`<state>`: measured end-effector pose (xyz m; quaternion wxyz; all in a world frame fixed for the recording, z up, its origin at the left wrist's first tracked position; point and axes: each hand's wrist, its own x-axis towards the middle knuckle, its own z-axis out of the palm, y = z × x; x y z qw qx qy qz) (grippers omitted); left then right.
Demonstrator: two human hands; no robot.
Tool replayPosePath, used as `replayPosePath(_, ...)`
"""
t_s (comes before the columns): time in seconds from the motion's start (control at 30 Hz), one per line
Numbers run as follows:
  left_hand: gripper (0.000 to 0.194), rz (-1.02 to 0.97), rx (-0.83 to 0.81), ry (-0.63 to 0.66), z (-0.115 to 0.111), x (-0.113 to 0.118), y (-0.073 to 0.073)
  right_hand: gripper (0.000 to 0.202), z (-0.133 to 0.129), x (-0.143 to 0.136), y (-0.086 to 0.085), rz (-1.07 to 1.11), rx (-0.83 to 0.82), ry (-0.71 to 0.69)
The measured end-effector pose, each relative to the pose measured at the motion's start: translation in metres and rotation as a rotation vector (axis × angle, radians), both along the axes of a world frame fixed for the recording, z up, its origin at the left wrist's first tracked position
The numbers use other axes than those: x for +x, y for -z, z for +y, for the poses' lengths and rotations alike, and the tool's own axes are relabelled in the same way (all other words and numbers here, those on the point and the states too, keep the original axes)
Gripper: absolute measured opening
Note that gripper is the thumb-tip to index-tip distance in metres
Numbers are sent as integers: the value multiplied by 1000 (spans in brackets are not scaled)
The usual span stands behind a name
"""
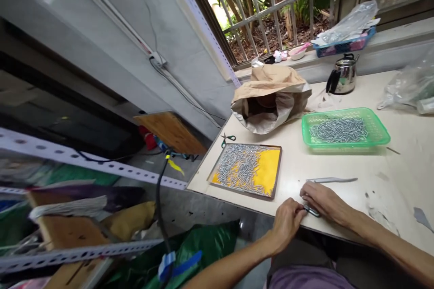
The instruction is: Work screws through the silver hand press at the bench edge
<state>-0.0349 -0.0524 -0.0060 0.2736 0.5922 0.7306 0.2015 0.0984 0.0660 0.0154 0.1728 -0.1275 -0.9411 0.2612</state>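
Note:
At the table's front edge, my left hand [287, 221] is closed, its fingertips pinched against a small metal piece [311, 210]. My right hand [323, 201] has its fingers bent together over the same piece from the right. Just behind my right hand lies a long thin grey tool [334, 180]. To the left sits a shallow tray [278, 169] with a yellow bottom, largely covered by small silvery metal pins [239, 165]. A green plastic basket [379, 133] farther back holds many similar pins [339, 130].
A crumpled brown paper bag [271, 95] stands open behind the tray, near green-handled scissors [228, 139]. A metal kettle [345, 74] and a clear plastic bag [412, 83] are at the back right. The table's left edge drops off beside the tray.

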Motion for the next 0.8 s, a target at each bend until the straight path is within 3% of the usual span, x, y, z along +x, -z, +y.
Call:
replayPosePath(0.1, 18, 67, 49, 54, 6, -13, -6, 24, 17, -1, -26, 253, -10, 136)
replayPosePath(0.17, 20, 216, 97, -6, 15, -34, -15, 24, 39, 2, -48, 323, 85, 313)
replayPosePath(0.27, 23, 533, 103, -189, 33, -78, -30, 30, 71, 13, -76, 201, 312, 640)
replayPosePath(0.33, 22, 672, 38, -239, 43, -105, -35, 34, 77, 25, -80, 74, 369, 735)
replayPosePath(0.4, 21, 734, -36, -227, 48, -126, -32, 31, 66, 37, -68, -28, 293, 630)
replayPosePath(0.5, 25, 738, -90, -144, 50, -144, -24, 23, 31, 52, -33, -141, 122, 397)
replayPosePath(0.6, 24, 685, -77, -112, 50, -147, -23, 16, -3, 60, 1, -256, 87, 385)
replayPosePath(0.7, 19, 501, -31, -140, 50, -131, -31, 20, -16, 63, 19, -339, 109, 414)
replayPosePath(0.8, 12, 79, -85, -160, 49, -95, -36, 25, -17, 63, 21, -366, 128, 422)
